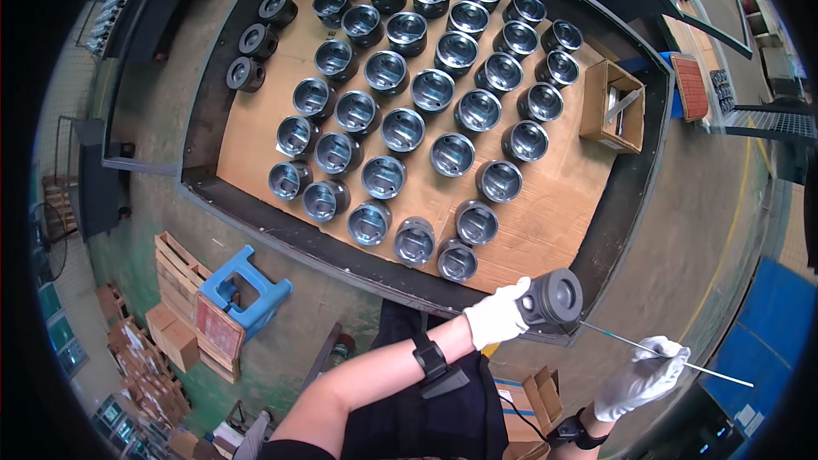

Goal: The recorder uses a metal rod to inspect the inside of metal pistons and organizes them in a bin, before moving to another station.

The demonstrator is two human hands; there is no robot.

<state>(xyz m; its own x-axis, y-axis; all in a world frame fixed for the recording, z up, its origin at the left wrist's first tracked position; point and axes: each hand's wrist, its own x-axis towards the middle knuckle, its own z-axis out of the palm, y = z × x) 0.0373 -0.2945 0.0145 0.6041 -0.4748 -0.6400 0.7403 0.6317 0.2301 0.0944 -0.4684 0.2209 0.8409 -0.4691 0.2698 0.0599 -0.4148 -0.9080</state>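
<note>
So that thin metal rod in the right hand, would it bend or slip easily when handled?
The thin metal rod looks long and very slender, so it would probably flex if pushed sideways. It seems smooth and shiny, so it might slide in the white-gloved right hand. Being so thin, it is likely light, and would probably roll if laid on the brown board.

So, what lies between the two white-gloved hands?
In the head view, only the thin metal rod spans it, running from the dark round metal piston in the left hand through the right hand.
</note>
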